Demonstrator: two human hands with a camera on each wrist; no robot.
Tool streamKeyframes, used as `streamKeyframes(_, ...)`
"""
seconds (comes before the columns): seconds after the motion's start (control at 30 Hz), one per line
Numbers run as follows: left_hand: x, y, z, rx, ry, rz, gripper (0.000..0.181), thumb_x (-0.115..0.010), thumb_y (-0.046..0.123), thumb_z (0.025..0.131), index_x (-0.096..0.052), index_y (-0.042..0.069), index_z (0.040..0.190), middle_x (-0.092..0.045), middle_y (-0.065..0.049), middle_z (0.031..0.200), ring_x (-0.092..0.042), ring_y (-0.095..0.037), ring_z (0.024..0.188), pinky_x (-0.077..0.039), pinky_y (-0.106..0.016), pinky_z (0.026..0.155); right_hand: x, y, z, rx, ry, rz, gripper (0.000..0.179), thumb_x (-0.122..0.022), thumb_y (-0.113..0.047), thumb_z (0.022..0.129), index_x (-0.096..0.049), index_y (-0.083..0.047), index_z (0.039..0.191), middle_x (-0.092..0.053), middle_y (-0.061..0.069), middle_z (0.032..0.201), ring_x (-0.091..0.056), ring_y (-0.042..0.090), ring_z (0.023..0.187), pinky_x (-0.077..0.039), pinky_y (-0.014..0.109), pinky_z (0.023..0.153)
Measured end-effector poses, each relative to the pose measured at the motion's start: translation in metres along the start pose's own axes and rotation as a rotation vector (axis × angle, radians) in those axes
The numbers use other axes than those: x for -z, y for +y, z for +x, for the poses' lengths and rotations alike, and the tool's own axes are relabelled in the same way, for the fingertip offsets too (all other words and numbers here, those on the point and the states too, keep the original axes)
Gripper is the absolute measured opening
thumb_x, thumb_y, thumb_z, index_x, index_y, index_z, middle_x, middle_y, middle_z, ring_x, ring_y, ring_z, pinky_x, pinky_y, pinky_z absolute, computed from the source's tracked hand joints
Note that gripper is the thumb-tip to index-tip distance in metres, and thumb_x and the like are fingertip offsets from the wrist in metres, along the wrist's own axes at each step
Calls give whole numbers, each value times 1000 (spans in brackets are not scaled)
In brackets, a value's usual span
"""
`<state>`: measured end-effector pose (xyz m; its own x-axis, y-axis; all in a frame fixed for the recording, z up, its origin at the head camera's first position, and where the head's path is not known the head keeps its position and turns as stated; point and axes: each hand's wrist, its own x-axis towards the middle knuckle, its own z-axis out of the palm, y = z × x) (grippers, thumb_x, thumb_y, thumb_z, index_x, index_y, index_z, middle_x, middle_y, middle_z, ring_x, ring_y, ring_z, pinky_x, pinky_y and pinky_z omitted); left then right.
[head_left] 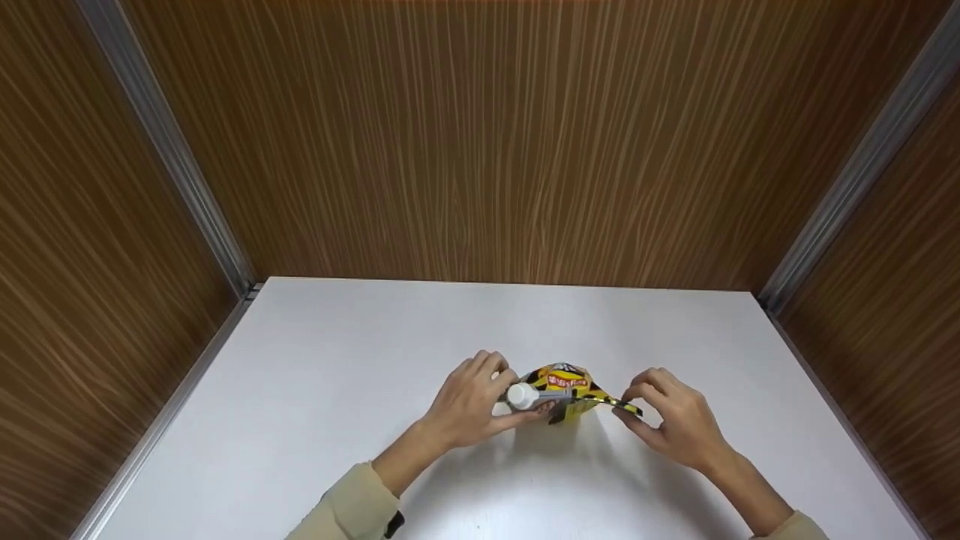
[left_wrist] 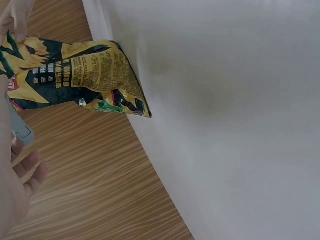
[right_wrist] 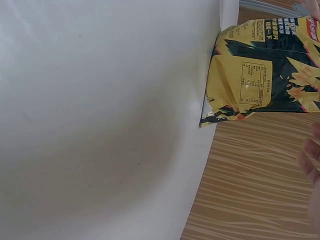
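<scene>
A yellow and black snack bag (head_left: 568, 381) stands upright over the white table, its printed side visible in the left wrist view and its back panel in the right wrist view. Along the left part of its top edge lies a grey bag clip (head_left: 556, 394) with a round white cap (head_left: 523, 395). My left hand (head_left: 466, 401) grips the clip at the capped end, thumb in front and fingers behind. At the right, the bag's flattened top corner is pinched between thumb and fingers of my right hand (head_left: 677, 418). How far the clip encloses the edge, I cannot tell.
The white tabletop (head_left: 360, 337) spreads around the bag. Brown wood-grain panels (head_left: 487, 150) enclose it at the back and both sides, with grey metal posts (head_left: 180, 165) at the corners.
</scene>
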<state>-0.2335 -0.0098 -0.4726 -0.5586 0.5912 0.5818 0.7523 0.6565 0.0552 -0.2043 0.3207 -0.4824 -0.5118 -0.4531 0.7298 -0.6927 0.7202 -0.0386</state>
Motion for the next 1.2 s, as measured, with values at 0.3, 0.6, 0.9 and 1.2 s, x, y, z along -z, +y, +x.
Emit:
streamKeyframes(0.3, -2, -6, -9, -12, 34, 9, 35, -72, 49, 82, -63, 20, 99, -57, 5, 98, -50, -9, 86, -44, -21, 71, 0, 0, -4, -7, 8, -1, 25, -84, -15, 68, -66, -20, 84, -59, -9, 90, -57, 2, 80, -46, 16, 66)
streamKeyframes(0.6, -3, -6, -10, -22, 108, 8, 28, -74, 43, 82, -64, 19, 95, -58, 5, 97, -52, -9, 85, -46, -21, 70, 1, 0, -1, 20, 28, 12, 23, -83, -13, 69, -66, -19, 84, -60, -8, 91, -58, 3, 82, -48, 19, 68)
streamKeyframes(0.9, 2, -8, -9, -9, 145, 13, 30, -75, 41, 80, -64, 18, 95, -58, 4, 96, -53, -10, 85, -45, -24, 70, 2, -3, 12, 56, 85, 1, 16, -78, -15, 72, -66, -17, 82, -61, -6, 89, -57, 6, 79, -45, 21, 66)
streamKeyframes(1.2, 12, -8, -5, 10, 146, 17, 31, -73, 43, 81, -64, 17, 97, -57, 3, 99, -52, -12, 91, -45, -26, 78, 5, -8, 20, 56, 110, -33, 13, -77, -18, 75, -66, -16, 82, -62, -5, 87, -54, 8, 76, -41, 22, 67)
